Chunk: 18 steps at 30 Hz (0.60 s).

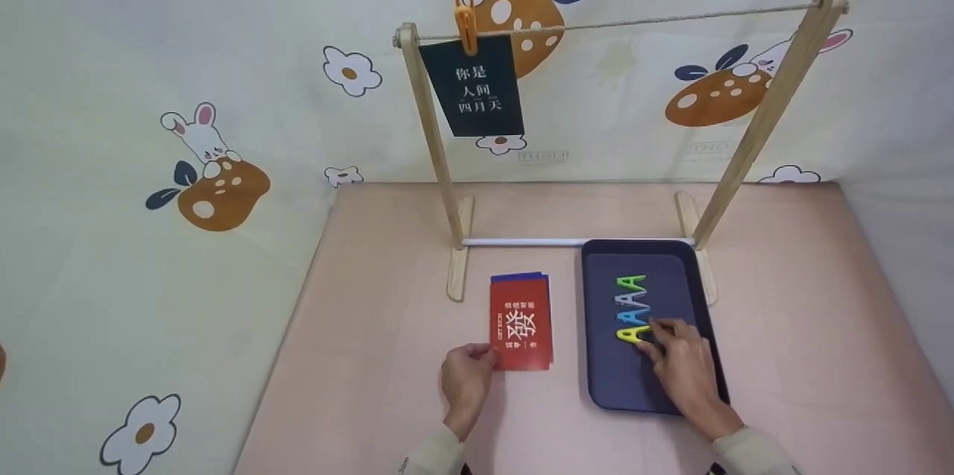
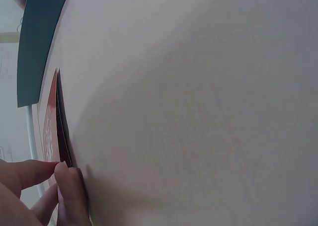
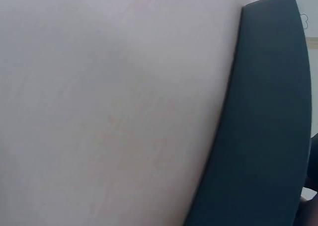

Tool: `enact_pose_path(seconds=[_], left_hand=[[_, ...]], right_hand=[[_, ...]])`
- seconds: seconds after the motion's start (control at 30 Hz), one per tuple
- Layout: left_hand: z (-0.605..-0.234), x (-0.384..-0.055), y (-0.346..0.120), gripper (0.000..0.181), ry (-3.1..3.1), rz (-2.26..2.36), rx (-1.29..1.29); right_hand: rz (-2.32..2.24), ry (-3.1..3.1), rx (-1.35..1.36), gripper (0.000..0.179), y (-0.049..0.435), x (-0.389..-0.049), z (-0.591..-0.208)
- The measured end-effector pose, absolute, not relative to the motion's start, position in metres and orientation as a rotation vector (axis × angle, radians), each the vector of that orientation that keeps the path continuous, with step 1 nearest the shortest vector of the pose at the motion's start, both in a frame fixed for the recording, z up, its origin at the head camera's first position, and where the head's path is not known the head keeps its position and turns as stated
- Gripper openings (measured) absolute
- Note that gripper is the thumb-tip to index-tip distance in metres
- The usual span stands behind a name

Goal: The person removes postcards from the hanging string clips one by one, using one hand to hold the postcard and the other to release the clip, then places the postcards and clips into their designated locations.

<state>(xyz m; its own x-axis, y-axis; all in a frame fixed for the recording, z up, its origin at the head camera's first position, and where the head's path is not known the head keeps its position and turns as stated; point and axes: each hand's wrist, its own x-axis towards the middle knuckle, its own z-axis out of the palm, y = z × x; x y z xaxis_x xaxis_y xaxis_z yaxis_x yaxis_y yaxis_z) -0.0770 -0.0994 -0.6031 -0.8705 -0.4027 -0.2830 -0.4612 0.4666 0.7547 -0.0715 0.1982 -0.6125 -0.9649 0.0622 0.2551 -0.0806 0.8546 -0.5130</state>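
In the head view my left hand [image 1: 466,378] pinches the lower left corner of a red card [image 1: 520,352] with white characters. It tops a small stack, with a blue card [image 1: 518,277] showing behind it. The left wrist view shows thumb and fingertip meeting on the card's edge [image 2: 53,116], which gapes from the layer below. Over the dark blue tray [image 1: 618,385], my right hand [image 1: 682,363] pinches the end of a yellow A-shaped clothespin [image 1: 630,334]. Blue [image 1: 633,317], pale lavender [image 1: 632,299] and green [image 1: 631,282] clothespins lie above it in a column.
Behind stands a wooden frame with a left post [image 1: 432,136], a right post [image 1: 771,113] and a rope [image 1: 641,21] between them. From the rope hangs a dark green card [image 1: 481,91], held by an orange clothespin [image 1: 466,24]. A white bar [image 1: 522,241] joins the feet.
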Motion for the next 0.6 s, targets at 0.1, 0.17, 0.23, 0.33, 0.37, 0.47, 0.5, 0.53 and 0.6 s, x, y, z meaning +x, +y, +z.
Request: enact_pose_path(seconds=[0.1, 0.17, 0.23, 0.33, 0.37, 0.47, 0.5, 0.53, 0.6], left_hand=[[-0.6025, -0.0785, -0.0981, 0.010, 2.653, 1.357, -0.772], [-0.6036, -0.0784, -0.0976, 0.011, 2.661, 1.359, -0.763], [-0.6042, -0.0779, -0.0971, 0.012, 2.667, 1.365, -0.754], [-0.6043, -0.0776, -0.0965, 0.013, 2.651, 1.378, -0.758], [-0.6043, -0.0776, -0.0965, 0.013, 2.644, 1.385, -0.761], [-0.6033, -0.0776, -0.0966, 0.013, 2.625, 1.401, -0.779], [-0.6030, -0.0775, -0.0967, 0.013, 2.622, 1.404, -0.784], [-0.6027, -0.0773, -0.0968, 0.013, 2.620, 1.407, -0.787], [-0.6023, -0.0767, -0.0968, 0.013, 2.611, 1.413, -0.794]], right_hand=[[0.770, -2.778, 0.014, 0.043, 0.1985, -0.0712, -0.6135], [0.745, -2.776, 0.023, 0.043, 0.1986, -0.0710, -0.6144], [0.717, -2.772, 0.037, 0.043, 0.1988, -0.0708, -0.6154], [0.695, -2.764, 0.043, 0.045, 0.1993, -0.0704, -0.6158], [0.695, -2.763, 0.040, 0.046, 0.1994, -0.0703, -0.6156], [0.701, -2.777, 0.022, 0.050, 0.1991, -0.0700, -0.6150], [0.704, -2.784, 0.016, 0.052, 0.1989, -0.0698, -0.6147], [0.706, -2.793, 0.010, 0.053, 0.1988, -0.0695, -0.6145], [0.714, -2.801, 0.002, 0.055, 0.1984, -0.0691, -0.6142]])
